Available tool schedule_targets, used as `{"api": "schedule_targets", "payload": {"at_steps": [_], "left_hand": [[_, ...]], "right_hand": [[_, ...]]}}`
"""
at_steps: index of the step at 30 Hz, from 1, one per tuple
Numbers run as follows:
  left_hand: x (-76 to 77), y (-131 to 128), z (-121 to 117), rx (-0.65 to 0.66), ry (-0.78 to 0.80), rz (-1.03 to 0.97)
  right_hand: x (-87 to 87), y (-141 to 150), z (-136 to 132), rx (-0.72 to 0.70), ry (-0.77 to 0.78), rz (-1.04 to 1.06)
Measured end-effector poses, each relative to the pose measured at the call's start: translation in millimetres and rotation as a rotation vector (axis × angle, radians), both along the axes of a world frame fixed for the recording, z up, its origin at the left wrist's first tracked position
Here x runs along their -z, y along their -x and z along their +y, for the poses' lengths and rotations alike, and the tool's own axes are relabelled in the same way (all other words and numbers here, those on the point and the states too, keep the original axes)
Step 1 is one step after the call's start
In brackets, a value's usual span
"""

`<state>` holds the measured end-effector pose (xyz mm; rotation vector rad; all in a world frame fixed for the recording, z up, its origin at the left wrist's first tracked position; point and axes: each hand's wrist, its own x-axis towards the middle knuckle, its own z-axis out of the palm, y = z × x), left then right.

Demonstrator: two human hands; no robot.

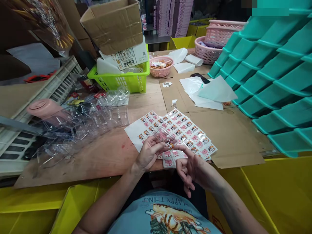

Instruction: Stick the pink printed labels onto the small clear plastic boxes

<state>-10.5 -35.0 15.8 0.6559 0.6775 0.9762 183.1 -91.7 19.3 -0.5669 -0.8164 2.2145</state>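
Note:
Between its thumb and fingers my left hand (pixel 151 151) grips a small transparent plastic case (pixel 162 134). Pink print shows through the case, and a cat sticker (pixel 169 145) lies at its near right corner. My right hand (pixel 193 165) stretches its index finger to that corner, the tip at the sticker's edge; the other fingers are loosely bent and apart. Whether the sticker clings to that fingertip, I cannot tell. Under both hands, overlapping sheets of cat and pink stickers (pixel 187 130) lie on the table. A white backing area (pixel 133 130) shows at their left.
Transparent plastic trays (pixel 97 120) are heaped on the left, by a green basket (pixel 131 81) holding cardboard boxes. Teal bins (pixel 273 84) are stacked at the right. White papers (pixel 214 91) and a pink basket (pixel 161 72) sit farther back. Yellow boxes (pixel 280 188) flank the near edge.

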Motion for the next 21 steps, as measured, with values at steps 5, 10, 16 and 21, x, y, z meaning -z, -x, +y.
{"api": "schedule_targets", "payload": {"at_steps": [5, 10, 16, 21], "left_hand": [[1.2, 1, 1, 0.002, -0.005, -0.019], [4.6, 3, 2, 0.008, -0.003, -0.007], [5.1, 3, 2, 0.005, 0.014, -0.01], [4.4, 1, 3, -0.06, 0.106, -0.011]], "right_hand": [[3.0, 3, 1, 0.006, 0.024, 0.014], [2.1, 4, 2, 0.01, 0.033, 0.002], [0.7, 3, 2, 0.024, 0.029, -0.015], [-7.9, 4, -2, 0.033, 0.017, 0.0]]}}
